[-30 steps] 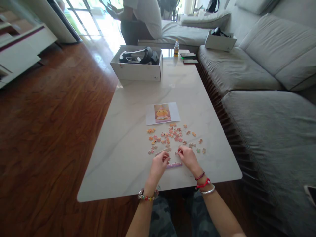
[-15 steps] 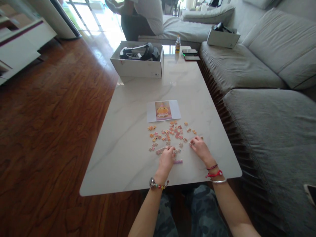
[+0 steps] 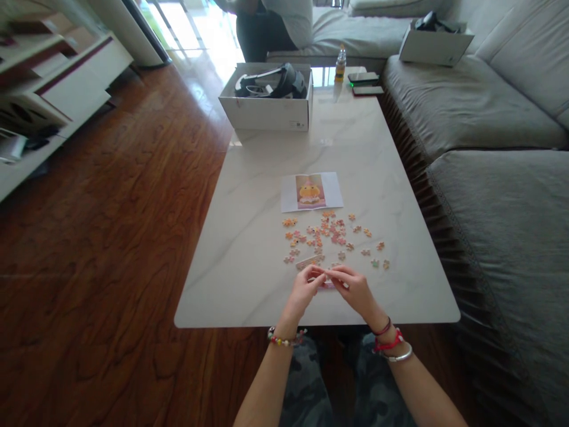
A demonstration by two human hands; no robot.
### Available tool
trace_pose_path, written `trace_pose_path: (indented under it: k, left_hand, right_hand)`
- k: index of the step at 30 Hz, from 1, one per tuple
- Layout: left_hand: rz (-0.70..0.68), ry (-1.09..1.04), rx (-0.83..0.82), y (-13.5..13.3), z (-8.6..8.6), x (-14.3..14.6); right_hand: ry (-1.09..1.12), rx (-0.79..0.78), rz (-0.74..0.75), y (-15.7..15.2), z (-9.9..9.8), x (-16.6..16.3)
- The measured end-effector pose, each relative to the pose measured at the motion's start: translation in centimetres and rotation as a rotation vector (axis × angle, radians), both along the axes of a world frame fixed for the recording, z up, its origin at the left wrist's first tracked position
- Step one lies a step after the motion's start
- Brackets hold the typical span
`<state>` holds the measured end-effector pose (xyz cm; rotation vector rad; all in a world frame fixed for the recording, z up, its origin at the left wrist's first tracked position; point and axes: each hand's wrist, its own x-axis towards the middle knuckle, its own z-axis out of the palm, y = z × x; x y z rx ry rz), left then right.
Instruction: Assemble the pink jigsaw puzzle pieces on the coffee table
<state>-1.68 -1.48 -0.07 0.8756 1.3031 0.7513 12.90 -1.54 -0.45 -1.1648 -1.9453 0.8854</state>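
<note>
Several small orange and pink puzzle pieces (image 3: 331, 236) lie scattered on the white marble table (image 3: 249, 255), below a printed picture sheet (image 3: 311, 191) of a yellow figure. My left hand (image 3: 306, 290) and my right hand (image 3: 354, 289) meet near the table's front edge, fingers pinched together on a small puzzle piece (image 3: 326, 274) between them. A pink joined strip of pieces (image 3: 328, 285) lies just under the hands, and another short strip (image 3: 307, 261) sits just beyond them.
An open white box (image 3: 269, 104) with a dark headset stands at the table's far end, next to a small bottle (image 3: 340, 63) and two phones (image 3: 364, 83). A grey sofa (image 3: 484, 154) runs along the right. Another person (image 3: 271, 24) sits beyond the table.
My right hand came back left from the loose pieces and met my left hand in front of me. The view shifted left and down.
</note>
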Motion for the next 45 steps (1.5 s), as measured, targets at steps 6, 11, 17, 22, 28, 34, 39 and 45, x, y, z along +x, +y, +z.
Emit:
trace_pose_path:
  k: [6, 11, 17, 22, 28, 34, 39, 45]
  left_hand:
    - [-0.101, 0.059, 0.044, -1.0, -0.4, -0.1]
    - [-0.167, 0.162, 0.17, -1.1, -0.1, 0.4]
    - [-0.044, 0.623, 0.393, -0.5, -0.5, -0.3]
    - [-0.11, 1.038, 0.488, -0.2, -0.8, -0.6]
    - [-0.259, 1.156, 0.518, -0.9, -1.3, -0.1]
    - [-0.311, 1.154, 0.516, -1.1, -1.4, -0.3]
    - [-0.328, 1.129, 0.526, -1.0, -1.4, -0.5]
    - [-0.351, 1.138, 0.527, -0.9, -1.5, -0.7]
  right_hand:
    - [0.095, -0.339, -0.084, -0.7, 0.1, 0.5]
    - [0.127, -0.466, -0.063, -0.2, 0.4, 0.4]
    - [0.295, -0.57, -0.282, 1.9, -1.3, -0.2]
    - [0.077, -0.408, -0.226, 3.8, -1.7, -0.9]
    - [-0.229, -0.297, -0.137, 5.4, -1.9, -1.8]
    - [-0.369, -0.216, -0.17, 5.5, -2.8, -2.5]
    - [-0.379, -0.183, -0.185, 5.6, -3.0, -2.6]
    - [-0.356, -0.185, -0.159, 5.8, -2.7, -2.9]
